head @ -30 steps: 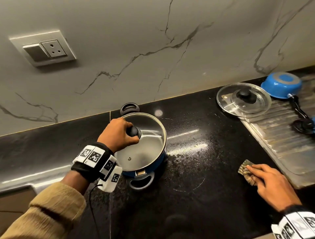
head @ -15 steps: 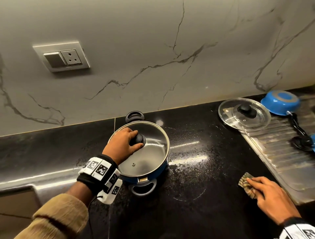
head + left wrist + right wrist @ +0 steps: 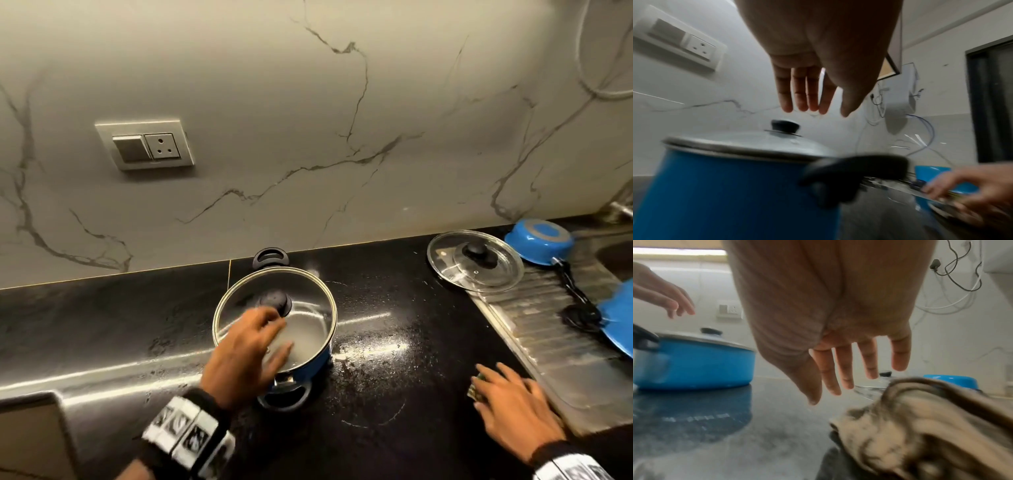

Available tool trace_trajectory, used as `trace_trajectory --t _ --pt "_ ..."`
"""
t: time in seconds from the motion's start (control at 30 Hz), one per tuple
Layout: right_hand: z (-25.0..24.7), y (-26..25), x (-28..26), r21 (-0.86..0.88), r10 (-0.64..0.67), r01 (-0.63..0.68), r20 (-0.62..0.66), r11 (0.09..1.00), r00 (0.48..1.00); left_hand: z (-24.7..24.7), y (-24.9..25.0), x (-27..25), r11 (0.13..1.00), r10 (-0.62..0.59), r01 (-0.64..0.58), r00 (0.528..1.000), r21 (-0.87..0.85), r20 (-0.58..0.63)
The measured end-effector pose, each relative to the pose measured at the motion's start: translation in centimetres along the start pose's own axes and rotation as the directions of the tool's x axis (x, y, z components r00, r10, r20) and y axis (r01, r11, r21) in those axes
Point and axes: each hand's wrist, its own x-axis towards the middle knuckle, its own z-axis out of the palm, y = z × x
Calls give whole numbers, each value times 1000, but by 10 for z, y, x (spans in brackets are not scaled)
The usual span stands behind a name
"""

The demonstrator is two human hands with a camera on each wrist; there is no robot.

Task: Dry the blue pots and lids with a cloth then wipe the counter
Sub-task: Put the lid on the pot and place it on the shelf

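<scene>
A blue pot (image 3: pixel 317 358) with black handles stands mid-counter, its glass lid (image 3: pixel 301 291) on it. My left hand (image 3: pixel 263 337) hovers open just in front of the lid knob (image 3: pixel 275 303), fingers straight and holding nothing; the left wrist view shows the left hand (image 3: pixel 809 104) above the knob (image 3: pixel 785 126). My right hand (image 3: pixel 500 390) is spread over a brown patterned cloth (image 3: pixel 476 389) beside the drainboard. In the right wrist view the fingers (image 3: pixel 846 376) are straight above the cloth (image 3: pixel 920 426). A second glass lid (image 3: pixel 476 262) and an upturned blue saucepan (image 3: pixel 539 240) lie at the back right.
The black counter (image 3: pixel 376 342) is speckled with water between pot and cloth. A ribbed steel drainboard (image 3: pixel 548 342) runs along the right, with another blue item (image 3: pixel 620 325) at its edge. A marble wall with a socket (image 3: pixel 145 145) stands behind.
My left hand has let go of the lid knob and drawn back toward me, fingers opened. My right hand has spread its fingers over the cloth.
</scene>
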Motion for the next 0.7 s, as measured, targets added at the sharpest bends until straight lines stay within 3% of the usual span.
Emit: trace_trajectory --t 0.1,0.23,0.37,0.43,0.53,0.7 --pt "-17 -40 4 60 -128 137 -135 989 983 17 29 -28 988 156 -156 987 7 49" --pt "-35 -93 11 143 -322 355 -208 924 923 45 40 -48 965 155 -185 974 184 166" --pt "-42 -138 21 172 -453 485 -196 857 870 55 42 -58 969 133 -137 991 205 35" --pt "-47 -157 26 202 -488 525 -206 827 848 54 38 -69 969 142 -138 990 206 -2" --pt "-55 -168 39 294 -475 516 -205 805 856 42 29 -83 967 201 -190 979 172 -45" --pt "-61 -181 81 420 -447 501 -227 757 865 6 -2 -124 976 206 -205 978 76 -9"
